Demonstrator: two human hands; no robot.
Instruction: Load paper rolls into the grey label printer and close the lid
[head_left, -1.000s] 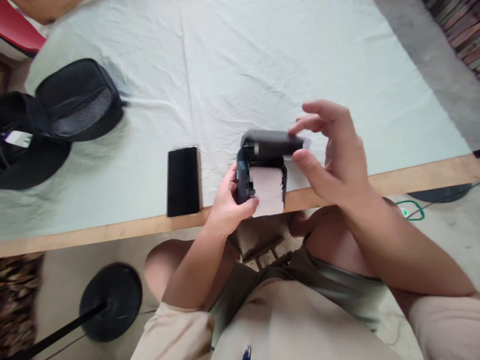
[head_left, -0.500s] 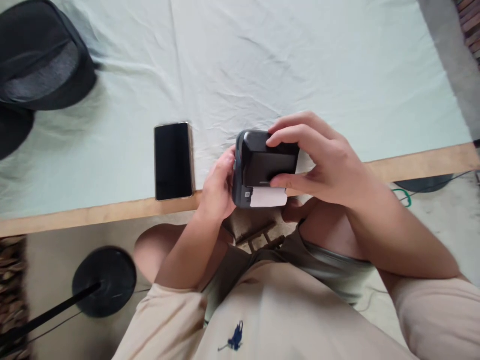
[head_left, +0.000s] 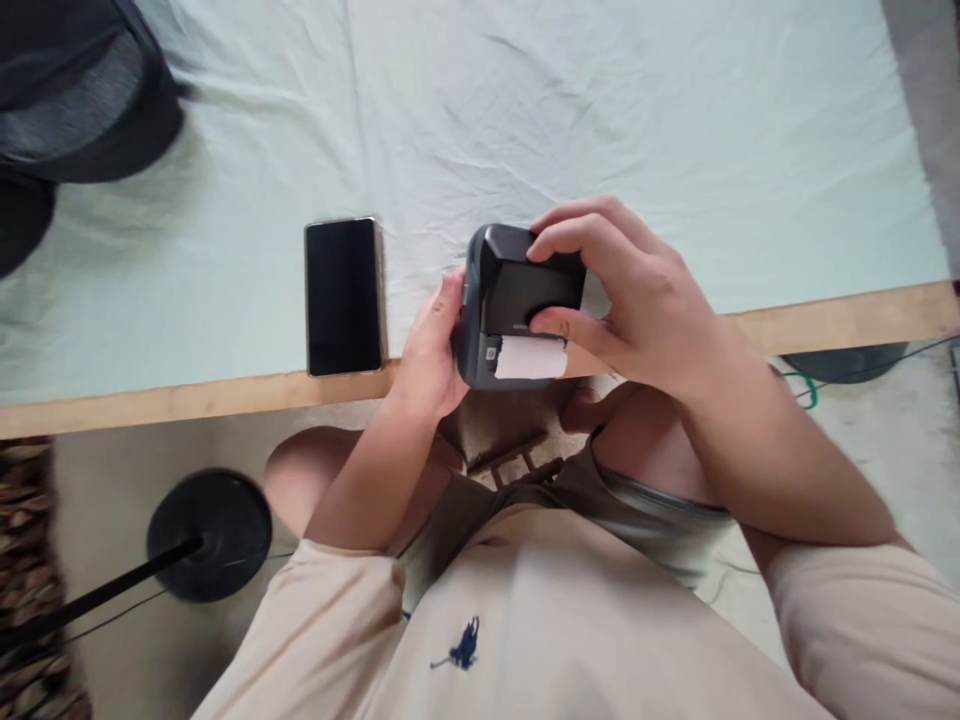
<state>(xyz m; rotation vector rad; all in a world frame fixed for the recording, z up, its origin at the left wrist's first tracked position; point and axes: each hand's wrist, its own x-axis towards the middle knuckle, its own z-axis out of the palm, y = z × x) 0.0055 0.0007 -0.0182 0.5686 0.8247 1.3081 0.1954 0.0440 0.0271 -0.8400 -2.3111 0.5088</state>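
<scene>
Holding a small, dark, round-cornered plastic machine (head_left: 496, 305) at the pale wooden table edge (head_left: 840, 317). Gripping one side with the left hand (head_left: 431, 350) and its smooth black lid (head_left: 517, 290) with the right hand (head_left: 637, 300), just beside a short strip of white paper (head_left: 531, 357).

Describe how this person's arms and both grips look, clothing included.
The left grip and right grip are human hands, ungloved, with no ring, watch or bracelet showing. The left sleeve and right sleeve are short, plain and beige, part of a shirt with a dark blue emblem on its front. No cables show on the sleeves.
</scene>
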